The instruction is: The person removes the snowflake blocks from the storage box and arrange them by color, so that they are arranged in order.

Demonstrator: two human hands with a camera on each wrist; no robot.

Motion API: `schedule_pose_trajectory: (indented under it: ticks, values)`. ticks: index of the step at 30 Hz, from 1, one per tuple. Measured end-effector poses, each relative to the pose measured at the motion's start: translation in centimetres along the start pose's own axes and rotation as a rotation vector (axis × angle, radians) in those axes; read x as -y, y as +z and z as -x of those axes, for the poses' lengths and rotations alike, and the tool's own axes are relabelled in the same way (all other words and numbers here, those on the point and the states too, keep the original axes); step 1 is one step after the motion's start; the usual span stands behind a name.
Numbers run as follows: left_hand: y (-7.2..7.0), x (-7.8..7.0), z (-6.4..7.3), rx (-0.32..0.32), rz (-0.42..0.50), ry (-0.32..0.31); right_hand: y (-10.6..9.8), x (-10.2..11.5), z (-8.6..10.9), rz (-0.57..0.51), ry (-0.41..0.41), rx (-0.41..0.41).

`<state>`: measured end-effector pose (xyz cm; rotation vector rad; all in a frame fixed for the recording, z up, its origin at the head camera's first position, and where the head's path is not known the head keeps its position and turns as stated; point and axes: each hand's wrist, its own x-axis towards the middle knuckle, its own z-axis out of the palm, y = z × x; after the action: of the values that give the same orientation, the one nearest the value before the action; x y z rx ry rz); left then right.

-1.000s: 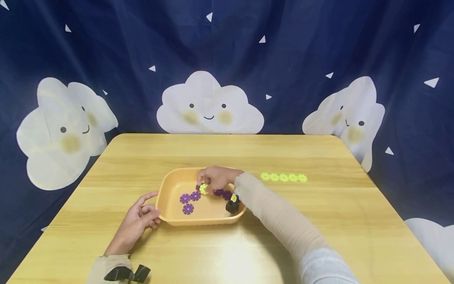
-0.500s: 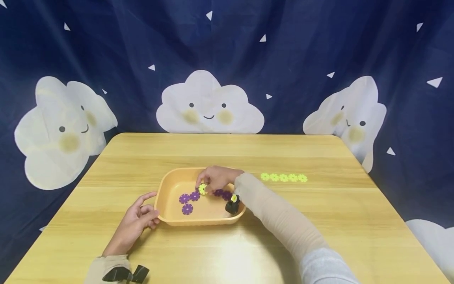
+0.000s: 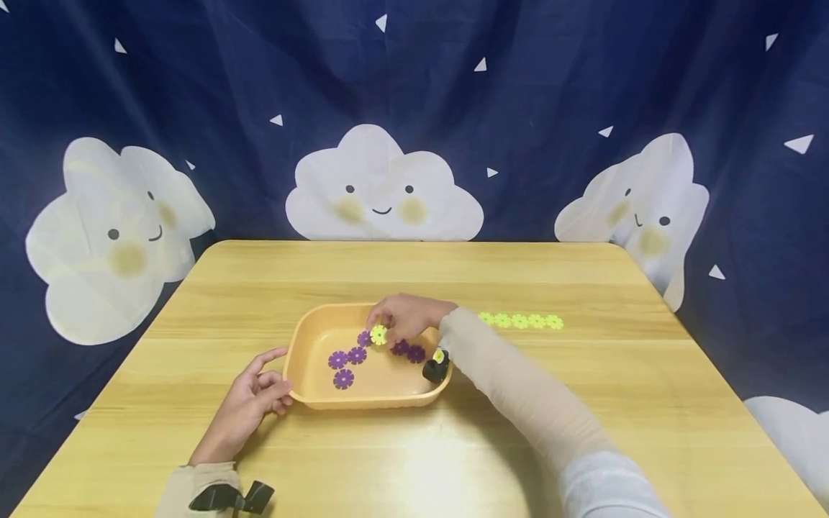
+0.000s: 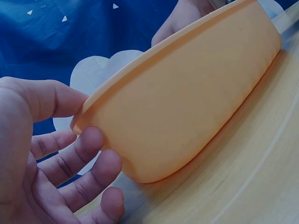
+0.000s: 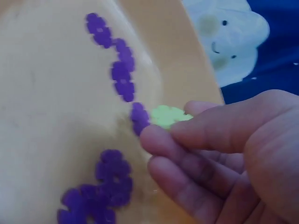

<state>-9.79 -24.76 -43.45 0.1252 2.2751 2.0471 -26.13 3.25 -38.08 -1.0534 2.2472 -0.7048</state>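
An orange plastic tub (image 3: 372, 403) stands on the wooden table. My left hand (image 3: 242, 406) grips its left end, thumb and fingers at the rim, as the left wrist view of the tub wall (image 4: 187, 102) shows. Over the far side of the tub, my right hand (image 3: 409, 315) pinches a yellow-green snowflake disc (image 5: 167, 116) between thumb and fingers. Purple snowflake discs (image 3: 337, 360) lie on the tub floor to the left of that hand. More purple discs (image 5: 112, 179) sit below its fingers, partly hidden by it in the head view.
A row of several yellow-green discs (image 3: 520, 321) lies on the table (image 3: 518, 280) right of the tub, its left end close to the right sleeve. Behind the table hangs a dark blue curtain (image 3: 531, 86) with cloud prints. Black straps (image 3: 436, 369) sit at both wrists.
My right hand has shifted slightly up and to the right with the yellow-green disc, showing more of a purple disc beside it. My left hand keeps its grip on the tub.
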Motion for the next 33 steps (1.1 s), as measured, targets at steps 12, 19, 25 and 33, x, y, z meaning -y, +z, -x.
schedule_pose_trajectory:
  ticks: [12,19,25,33]
  values:
    - [0.0,0.2,0.1,0.010,0.010,0.014,-1.3,-0.3,2.1,0.051,-0.097,-0.028]
    - [0.2,-0.2,0.0,-0.003,-0.012,0.001,-1.8,-0.6,3.4,0.037,-0.086,-0.093]
    - [0.4,-0.2,-0.1,-0.015,-0.054,-0.013,-1.9,-1.3,5.2,-0.036,-0.069,-0.147]
    - [0.4,-0.4,0.0,-0.038,-0.134,-0.007,-2.2,-2.2,7.0,-0.105,-0.057,-0.234]
